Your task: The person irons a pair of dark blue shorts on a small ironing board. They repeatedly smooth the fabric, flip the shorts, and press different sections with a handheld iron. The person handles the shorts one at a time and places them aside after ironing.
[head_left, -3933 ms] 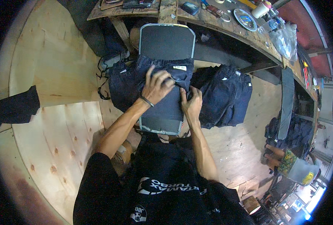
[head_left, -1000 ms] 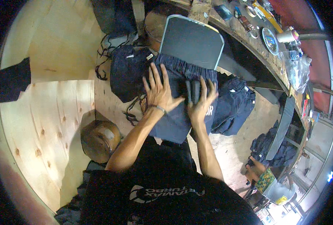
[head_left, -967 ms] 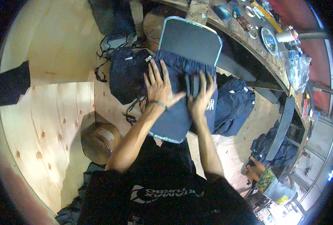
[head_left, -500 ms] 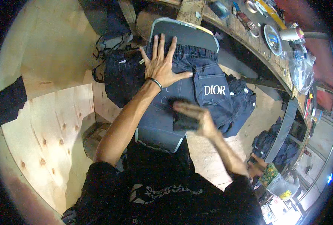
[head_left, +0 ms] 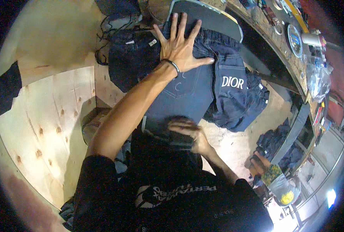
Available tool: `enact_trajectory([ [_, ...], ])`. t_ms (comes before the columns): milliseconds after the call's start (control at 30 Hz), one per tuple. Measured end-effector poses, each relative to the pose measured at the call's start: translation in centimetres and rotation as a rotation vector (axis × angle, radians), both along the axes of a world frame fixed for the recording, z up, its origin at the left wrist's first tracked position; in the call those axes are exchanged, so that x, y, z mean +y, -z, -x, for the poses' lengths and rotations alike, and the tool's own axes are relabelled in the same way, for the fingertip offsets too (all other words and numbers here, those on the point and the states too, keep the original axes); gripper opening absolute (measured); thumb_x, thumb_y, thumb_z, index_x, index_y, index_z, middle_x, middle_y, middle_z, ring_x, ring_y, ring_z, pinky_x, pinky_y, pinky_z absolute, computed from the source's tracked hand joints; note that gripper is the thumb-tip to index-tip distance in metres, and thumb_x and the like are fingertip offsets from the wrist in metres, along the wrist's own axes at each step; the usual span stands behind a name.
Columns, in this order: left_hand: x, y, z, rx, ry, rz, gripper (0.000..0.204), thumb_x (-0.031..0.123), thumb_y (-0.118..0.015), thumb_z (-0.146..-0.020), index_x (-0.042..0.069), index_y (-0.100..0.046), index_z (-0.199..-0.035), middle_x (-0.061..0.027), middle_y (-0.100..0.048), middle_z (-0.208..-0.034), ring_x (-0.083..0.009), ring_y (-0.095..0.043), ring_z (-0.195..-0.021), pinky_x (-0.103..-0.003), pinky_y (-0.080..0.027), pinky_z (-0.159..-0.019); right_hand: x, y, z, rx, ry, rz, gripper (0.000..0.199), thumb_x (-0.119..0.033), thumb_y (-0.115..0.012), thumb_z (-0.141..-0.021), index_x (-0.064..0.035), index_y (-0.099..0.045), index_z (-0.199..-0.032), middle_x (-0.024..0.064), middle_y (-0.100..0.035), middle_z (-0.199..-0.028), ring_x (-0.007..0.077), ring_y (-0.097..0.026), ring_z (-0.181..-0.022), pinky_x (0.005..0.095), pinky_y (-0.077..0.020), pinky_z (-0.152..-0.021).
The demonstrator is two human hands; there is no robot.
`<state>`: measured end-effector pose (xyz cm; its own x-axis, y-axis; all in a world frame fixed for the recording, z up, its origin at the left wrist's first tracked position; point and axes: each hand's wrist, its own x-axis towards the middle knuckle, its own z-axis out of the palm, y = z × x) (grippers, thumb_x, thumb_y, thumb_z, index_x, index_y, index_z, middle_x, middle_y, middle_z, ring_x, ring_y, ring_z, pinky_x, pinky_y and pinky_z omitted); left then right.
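Note:
My left hand (head_left: 181,50) lies flat, fingers spread, over dark blue denim trousers or shorts (head_left: 191,102) with an elastic waistband. A back pocket with small pale curved marks shows just below this hand. Beneath the waistband is a dark, pale-edged board (head_left: 208,19). My right hand (head_left: 195,137), smeared by motion, is at the near end of the cloth. Its fingers are closed about a dark, block-like thing (head_left: 181,141) too blurred to name. To the right hangs a part of dark cloth with a pocket (head_left: 232,82) bearing white lettering.
More dark garments (head_left: 131,63) lie to the left. Along the right runs a wooden bench (head_left: 270,36) with a round dish (head_left: 294,40), a thread cone (head_left: 313,39) and a clear plastic bag (head_left: 319,81). Plywood panels (head_left: 52,127) stand left. Another person (head_left: 282,187) is at lower right, near piled dark clothes (head_left: 272,143).
My right hand has swept down the cloth toward me, the dark thing moving with it. My left hand stays spread on the garment. The whole view has shifted somewhat.

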<state>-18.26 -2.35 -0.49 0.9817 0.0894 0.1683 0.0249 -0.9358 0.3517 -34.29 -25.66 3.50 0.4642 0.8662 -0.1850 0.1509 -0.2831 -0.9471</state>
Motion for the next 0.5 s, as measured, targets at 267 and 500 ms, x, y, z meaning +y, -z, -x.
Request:
enact_trajectory([
  [267,0.7,0.2,-1.1,-0.035,0.179,0.046,0.124,0.091,-0.067,-0.076,0.03,-0.022,-0.175,-0.0215,-0.013,-0.181,-0.0434,-0.007,-0.167,-0.09,-0.003,-0.116,4.5,-0.9,-0.1,-0.102,-0.002,-0.084,0.061,-0.02,-0.092,-0.075,-0.005,-0.077,-0.132,0.0165,-0.071,-0.144,0.0368,-0.067,-0.134,0.0503,-0.0498,-0.116],
  [500,1.2,0.5,-1.5,-0.102,0.257,0.153,0.12,0.085,-0.07,-0.079,0.028,-0.025,-0.174,-0.0225,-0.016,-0.18,-0.0445,-0.011,-0.166,-0.088,-0.005,-0.119,7.9,0.6,0.9,-0.114,0.064,-0.142,0.064,-0.021,-0.092,-0.077,-0.007,-0.074,-0.137,0.0169,-0.07,-0.145,0.0396,-0.064,-0.138,0.0509,-0.0494,-0.117],
])
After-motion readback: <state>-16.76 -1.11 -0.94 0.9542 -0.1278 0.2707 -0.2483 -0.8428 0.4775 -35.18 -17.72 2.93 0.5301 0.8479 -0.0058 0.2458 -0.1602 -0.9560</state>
